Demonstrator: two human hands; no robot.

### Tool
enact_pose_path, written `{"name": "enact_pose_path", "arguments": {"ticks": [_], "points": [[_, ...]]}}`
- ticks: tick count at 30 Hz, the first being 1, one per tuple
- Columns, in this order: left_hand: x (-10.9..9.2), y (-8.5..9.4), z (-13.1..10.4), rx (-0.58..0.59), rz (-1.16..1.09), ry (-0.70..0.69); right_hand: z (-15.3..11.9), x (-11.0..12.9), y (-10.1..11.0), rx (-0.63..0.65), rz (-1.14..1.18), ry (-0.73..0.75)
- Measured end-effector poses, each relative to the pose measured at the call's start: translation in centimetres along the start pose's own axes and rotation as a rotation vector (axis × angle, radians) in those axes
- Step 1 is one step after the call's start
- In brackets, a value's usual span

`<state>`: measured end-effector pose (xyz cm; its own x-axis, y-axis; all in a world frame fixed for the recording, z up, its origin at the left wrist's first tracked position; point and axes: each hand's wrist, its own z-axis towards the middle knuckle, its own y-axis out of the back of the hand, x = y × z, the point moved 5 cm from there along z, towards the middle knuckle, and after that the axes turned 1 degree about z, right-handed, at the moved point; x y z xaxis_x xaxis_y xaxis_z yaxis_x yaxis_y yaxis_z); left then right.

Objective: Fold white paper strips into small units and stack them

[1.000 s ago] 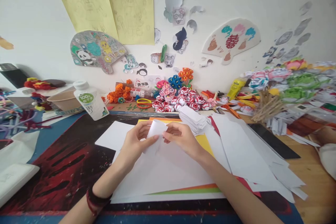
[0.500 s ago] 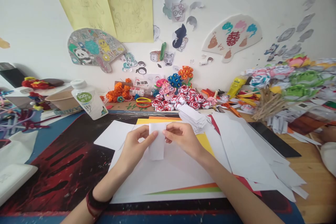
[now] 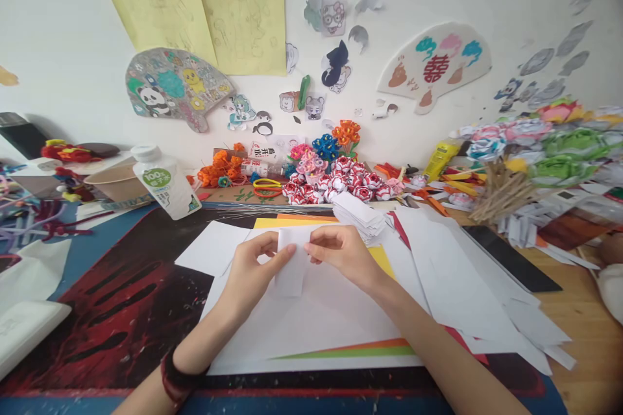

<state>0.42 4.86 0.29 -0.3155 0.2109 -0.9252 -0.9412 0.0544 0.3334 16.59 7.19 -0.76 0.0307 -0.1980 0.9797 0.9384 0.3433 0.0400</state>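
Observation:
A narrow folded white paper (image 3: 291, 275) is held upright above a large white sheet (image 3: 335, 318). My left hand (image 3: 257, 266) pinches its left side, thumb on the front face and fingers behind. On the right edge near the top, my right hand (image 3: 341, 251) grips the same paper between thumb and curled fingers. A dark band circles my left wrist. Behind the right hand lies a stack of folded white papers (image 3: 359, 217). Another white sheet (image 3: 211, 249) rests left of my left hand.
White sheets (image 3: 452, 272) and a black phone-like slab (image 3: 511, 258) lie at the right. A white bottle (image 3: 167, 183) stands back left. Paper flowers (image 3: 350, 181) line the wall, and a white case (image 3: 29, 337) sits at the left edge.
The folded paper has tilted slightly between my hands, its top shifting a little right. The whole view has shifted slightly; both hands keep their grip.

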Motion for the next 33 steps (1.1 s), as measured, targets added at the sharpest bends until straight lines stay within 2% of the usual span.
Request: {"name": "enact_pose_path", "arguments": {"ticks": [12, 33], "points": [[-0.4, -0.02, -0.12, -0.006, 0.043, 0.001, -0.33, 0.89, 0.01, -0.001, -0.066, 0.033], [-0.65, 0.0, -0.21, 0.0, 0.088, -0.043, -0.37, 0.82, 0.08, -0.011, -0.048, 0.045]]}}
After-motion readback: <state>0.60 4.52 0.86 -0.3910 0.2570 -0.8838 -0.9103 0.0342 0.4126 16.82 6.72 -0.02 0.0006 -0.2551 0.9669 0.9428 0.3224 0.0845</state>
